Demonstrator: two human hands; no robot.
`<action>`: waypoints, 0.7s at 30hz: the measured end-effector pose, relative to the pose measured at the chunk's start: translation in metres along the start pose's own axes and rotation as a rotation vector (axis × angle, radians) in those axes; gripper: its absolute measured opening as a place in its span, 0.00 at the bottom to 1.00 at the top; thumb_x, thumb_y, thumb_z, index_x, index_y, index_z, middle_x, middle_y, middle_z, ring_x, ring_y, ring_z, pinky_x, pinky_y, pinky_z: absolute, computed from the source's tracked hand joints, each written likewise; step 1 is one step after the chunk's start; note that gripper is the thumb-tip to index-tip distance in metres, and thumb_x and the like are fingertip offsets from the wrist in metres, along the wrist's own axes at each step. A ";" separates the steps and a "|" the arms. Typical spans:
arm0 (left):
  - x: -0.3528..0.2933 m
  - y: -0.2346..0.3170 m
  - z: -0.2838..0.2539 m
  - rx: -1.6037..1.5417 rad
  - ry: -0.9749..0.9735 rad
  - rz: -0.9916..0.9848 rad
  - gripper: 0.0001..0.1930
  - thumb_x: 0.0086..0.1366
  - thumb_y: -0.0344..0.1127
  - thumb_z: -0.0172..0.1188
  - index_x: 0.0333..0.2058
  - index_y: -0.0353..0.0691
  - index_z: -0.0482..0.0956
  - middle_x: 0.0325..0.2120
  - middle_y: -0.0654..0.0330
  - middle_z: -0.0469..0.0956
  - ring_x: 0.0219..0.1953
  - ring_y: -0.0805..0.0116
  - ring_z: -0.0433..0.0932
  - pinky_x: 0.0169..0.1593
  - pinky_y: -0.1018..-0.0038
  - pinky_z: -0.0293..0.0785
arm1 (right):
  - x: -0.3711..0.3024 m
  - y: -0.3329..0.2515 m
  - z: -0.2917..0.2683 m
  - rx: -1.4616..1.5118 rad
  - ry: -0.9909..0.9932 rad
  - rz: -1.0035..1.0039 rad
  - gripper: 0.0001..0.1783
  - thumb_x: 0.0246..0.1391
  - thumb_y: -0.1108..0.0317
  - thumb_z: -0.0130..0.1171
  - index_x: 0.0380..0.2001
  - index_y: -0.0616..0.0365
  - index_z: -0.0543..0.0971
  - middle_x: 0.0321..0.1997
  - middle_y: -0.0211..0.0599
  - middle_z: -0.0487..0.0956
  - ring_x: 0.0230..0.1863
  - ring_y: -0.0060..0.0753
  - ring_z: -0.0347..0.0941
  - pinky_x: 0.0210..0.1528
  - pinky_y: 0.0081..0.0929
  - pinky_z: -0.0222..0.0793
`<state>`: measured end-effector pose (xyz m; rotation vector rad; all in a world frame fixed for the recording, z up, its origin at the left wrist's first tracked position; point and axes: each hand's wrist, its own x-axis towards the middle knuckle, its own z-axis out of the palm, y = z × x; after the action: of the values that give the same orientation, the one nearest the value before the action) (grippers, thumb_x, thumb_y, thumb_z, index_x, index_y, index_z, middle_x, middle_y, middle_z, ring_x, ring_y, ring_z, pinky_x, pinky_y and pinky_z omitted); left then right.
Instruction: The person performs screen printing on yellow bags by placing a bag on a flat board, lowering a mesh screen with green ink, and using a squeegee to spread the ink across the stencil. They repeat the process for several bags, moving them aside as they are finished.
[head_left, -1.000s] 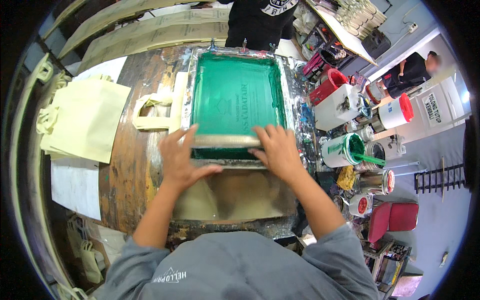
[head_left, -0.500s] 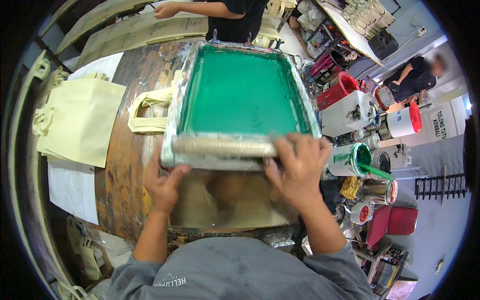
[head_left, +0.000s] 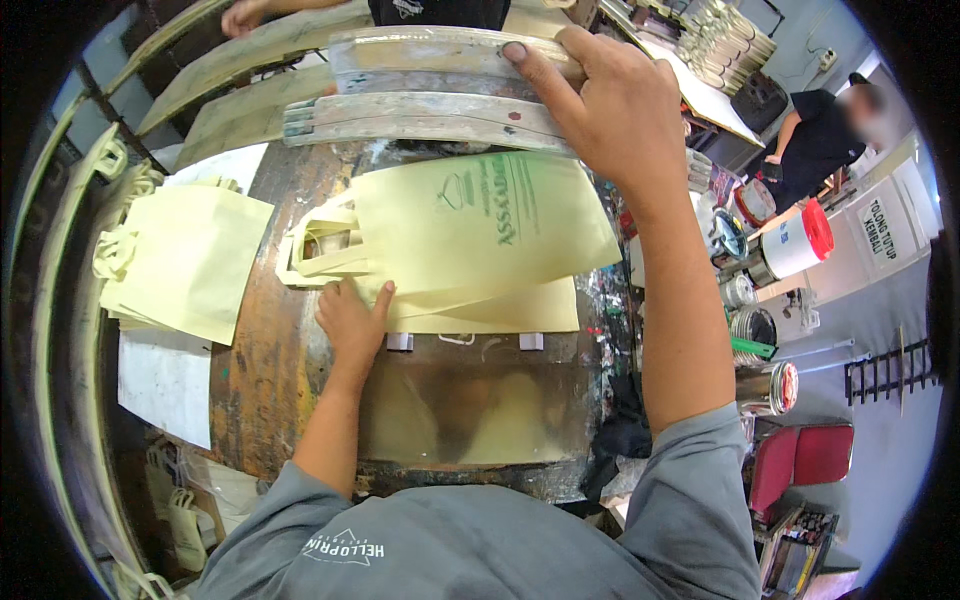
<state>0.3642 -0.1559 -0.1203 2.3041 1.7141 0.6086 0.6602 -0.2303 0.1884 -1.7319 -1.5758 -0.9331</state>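
Steadily hold the right hand [head_left: 620, 110], clasping a wooden bar [head_left: 430, 42], off the printed bag [head_left: 430, 230] beside the left hand [head_left: 350, 322] (grip unclear).

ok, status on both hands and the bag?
Right hand gripping raised wooden frame. Left hand at near-left corner of printed bag. Printed bag askew over another bag; nothing seen lying on the green print.

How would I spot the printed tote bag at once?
On the paint-stained wooden table, look below the raised screen frame, beside the left hand. The pale-yellow tote bag there bears green print, unlike the plain-topped bag stack farther left.
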 end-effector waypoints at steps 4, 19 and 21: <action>-0.004 0.008 -0.011 -0.061 0.043 0.008 0.42 0.67 0.59 0.69 0.66 0.29 0.74 0.55 0.40 0.73 0.60 0.38 0.70 0.65 0.43 0.62 | 0.007 0.007 0.005 -0.039 -0.096 0.038 0.35 0.67 0.34 0.60 0.29 0.60 0.82 0.24 0.47 0.79 0.32 0.55 0.78 0.39 0.50 0.67; 0.063 0.024 -0.002 0.470 -0.290 1.262 0.18 0.64 0.31 0.59 0.52 0.36 0.82 0.43 0.56 0.82 0.43 0.59 0.84 0.49 0.58 0.81 | 0.013 0.014 0.007 0.006 -0.074 0.036 0.37 0.67 0.31 0.58 0.33 0.61 0.86 0.28 0.54 0.83 0.33 0.60 0.82 0.40 0.49 0.75; 0.083 0.044 -0.022 0.575 -0.401 1.348 0.13 0.64 0.32 0.60 0.47 0.39 0.83 0.43 0.57 0.82 0.40 0.60 0.84 0.47 0.59 0.81 | 0.015 0.013 0.007 0.015 -0.090 0.051 0.38 0.67 0.30 0.58 0.33 0.60 0.86 0.29 0.54 0.84 0.35 0.60 0.82 0.41 0.49 0.76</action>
<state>0.4124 -0.0926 -0.0667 3.4290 -0.0724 -0.2820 0.6749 -0.2178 0.1974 -1.8178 -1.5840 -0.8273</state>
